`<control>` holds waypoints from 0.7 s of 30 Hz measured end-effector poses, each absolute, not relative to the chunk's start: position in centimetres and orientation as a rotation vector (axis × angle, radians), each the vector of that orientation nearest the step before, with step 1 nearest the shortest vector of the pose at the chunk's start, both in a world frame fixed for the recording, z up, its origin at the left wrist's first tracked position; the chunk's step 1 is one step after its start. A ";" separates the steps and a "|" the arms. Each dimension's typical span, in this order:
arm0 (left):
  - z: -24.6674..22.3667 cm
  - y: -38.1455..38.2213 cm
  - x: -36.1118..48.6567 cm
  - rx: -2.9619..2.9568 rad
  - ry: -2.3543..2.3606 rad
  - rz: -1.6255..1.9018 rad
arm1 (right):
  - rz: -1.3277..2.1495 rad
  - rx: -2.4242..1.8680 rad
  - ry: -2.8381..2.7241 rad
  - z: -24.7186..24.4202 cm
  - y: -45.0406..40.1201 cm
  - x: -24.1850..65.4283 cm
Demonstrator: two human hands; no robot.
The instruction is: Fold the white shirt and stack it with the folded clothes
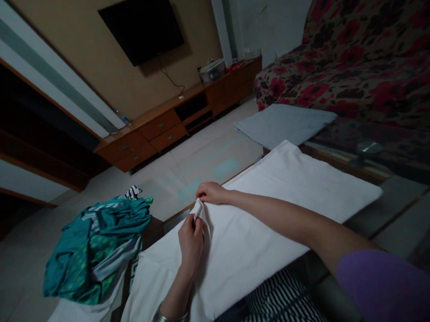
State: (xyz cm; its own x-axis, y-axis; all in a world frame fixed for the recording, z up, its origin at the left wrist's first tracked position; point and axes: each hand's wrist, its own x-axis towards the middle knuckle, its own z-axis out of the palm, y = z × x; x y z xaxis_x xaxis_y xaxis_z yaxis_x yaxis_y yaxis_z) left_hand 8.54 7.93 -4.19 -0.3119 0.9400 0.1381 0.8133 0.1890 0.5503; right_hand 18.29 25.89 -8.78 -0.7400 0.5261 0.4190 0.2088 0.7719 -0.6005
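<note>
A large white cloth (247,231) lies spread over a low table in front of me, its near edge hanging close to my lap. My left hand (191,241), with a silver bracelet at the wrist, pinches a raised fold of this cloth near its far edge. Just beyond it, my right hand (212,193) reaches across from the right, fingers closed on the same fold at the cloth's far edge. Between the two hands the fabric stands up in a small peak. Some of the fingertips are hidden by the hands and the fold.
Left of the table is a heap of teal and green clothes (97,249). A folded grey-blue cloth (285,123) rests at the table's far right, near a floral sofa (340,77). Across the floor stand a wooden TV cabinet (159,130) and a wall television (143,28).
</note>
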 end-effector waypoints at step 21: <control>-6.1 7.8 9.4 2.512 1.892 0.225 | 0.734 -0.531 -2.411 -8.6 26.1 18.4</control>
